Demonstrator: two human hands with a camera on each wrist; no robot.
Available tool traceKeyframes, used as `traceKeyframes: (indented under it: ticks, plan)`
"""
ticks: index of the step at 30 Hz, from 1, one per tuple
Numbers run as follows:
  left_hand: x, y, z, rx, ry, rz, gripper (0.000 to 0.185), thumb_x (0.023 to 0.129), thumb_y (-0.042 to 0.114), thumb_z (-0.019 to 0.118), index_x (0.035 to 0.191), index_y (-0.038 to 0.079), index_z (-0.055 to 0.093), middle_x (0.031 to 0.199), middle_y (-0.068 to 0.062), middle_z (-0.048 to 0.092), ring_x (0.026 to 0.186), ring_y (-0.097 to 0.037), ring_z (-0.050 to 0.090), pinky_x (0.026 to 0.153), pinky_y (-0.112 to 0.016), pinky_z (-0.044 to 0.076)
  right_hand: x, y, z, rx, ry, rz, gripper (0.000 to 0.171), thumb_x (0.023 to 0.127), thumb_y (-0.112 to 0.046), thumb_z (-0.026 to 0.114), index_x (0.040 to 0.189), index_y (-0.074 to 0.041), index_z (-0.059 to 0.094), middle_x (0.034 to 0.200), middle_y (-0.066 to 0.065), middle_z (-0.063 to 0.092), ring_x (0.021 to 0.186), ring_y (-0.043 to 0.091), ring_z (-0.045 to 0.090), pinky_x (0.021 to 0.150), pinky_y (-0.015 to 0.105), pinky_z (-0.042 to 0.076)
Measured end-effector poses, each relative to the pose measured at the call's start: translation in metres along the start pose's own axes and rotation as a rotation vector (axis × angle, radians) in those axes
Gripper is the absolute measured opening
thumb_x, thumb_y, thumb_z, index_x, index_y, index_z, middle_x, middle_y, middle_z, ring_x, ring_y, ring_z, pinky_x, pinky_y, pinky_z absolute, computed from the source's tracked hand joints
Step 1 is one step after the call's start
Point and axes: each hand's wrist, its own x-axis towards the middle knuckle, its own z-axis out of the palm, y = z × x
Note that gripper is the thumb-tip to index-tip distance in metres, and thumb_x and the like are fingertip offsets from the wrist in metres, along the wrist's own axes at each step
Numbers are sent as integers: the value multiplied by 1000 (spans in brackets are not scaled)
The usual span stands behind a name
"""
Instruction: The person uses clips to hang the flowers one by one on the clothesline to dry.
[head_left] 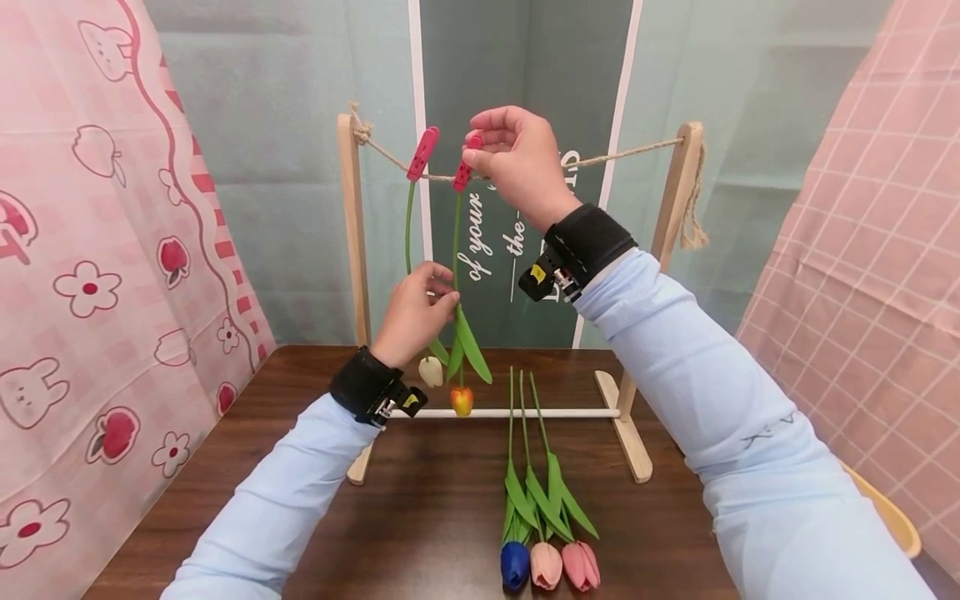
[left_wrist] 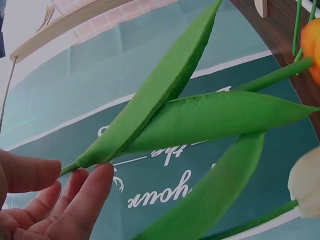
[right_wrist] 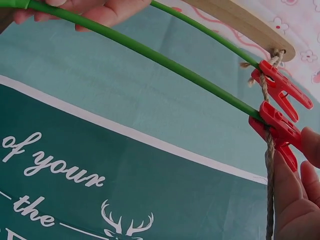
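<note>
My right hand pinches a red clothespin at its handles. The clothespin sits on the rope with the stem of an orange-yellow tulip in it, and the flower hangs head down. Lower on that stem, my left hand holds it between thumb and fingertips just above the green leaves. Beside it on the left, a second red clothespin fixes a white tulip to the rope, also bloom downward. Part of the white tulip's stem is hidden behind my left hand.
The rope runs between two wooden posts joined low down by a white rod. On the brown table lie a blue tulip, a pale pink tulip and a pink tulip. Printed cloths hang around.
</note>
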Motion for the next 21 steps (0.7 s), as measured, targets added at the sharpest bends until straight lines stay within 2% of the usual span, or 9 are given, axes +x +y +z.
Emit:
traceKeyframes:
  ticks: [7, 15, 21]
  plan:
    - [-3, 1, -6, -9, -9, -30, 20, 93, 1, 62, 112, -3, 55, 91, -16, 64, 78, -27, 68, 67, -31, 58, 0, -2, -2, -34, 22, -10, 37, 85, -2, 73, 119, 1, 59, 109, 12, 64, 101, 18, 64, 88, 22, 51]
    - [-10, 0, -7, 3, -54, -33, 20, 92, 3, 64, 110, -2, 57, 91, -14, 66, 74, -22, 68, 66, -31, 58, -1, -2, -10, 10, 54, -33, 40, 83, 1, 75, 119, 4, 58, 111, 14, 64, 100, 18, 66, 90, 23, 50]
    - [-16, 5, -8, 4, -98, -47, 20, 93, 4, 65, 110, -2, 56, 93, -13, 66, 81, -32, 69, 63, -30, 56, -8, 0, -19, 31, 70, -23, 41, 83, 1, 75, 120, 3, 58, 112, 14, 64, 101, 19, 65, 90, 24, 50]
